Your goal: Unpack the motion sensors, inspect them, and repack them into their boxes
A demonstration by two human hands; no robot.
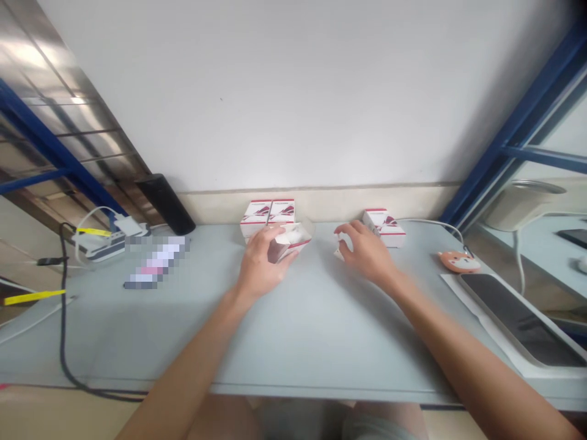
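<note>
Left hand point(261, 261) grip closed round open box point(292, 239); right hand point(367, 252) grip unclear, beside red-white box point(386, 228); box pair point(268, 211) behind.

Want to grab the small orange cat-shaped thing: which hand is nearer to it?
Right. The right hand rests left of the small orange cat-shaped thing; the left hand, farther left, grips a white-and-red cardboard box.

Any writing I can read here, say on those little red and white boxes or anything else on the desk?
Nothing reads clearly.
Wall boxes: red print, too blurred.
Held box in the left hand: too blurred.
Right boxes: too blurred.
Pixelated patch: masked, unreadable.
</note>
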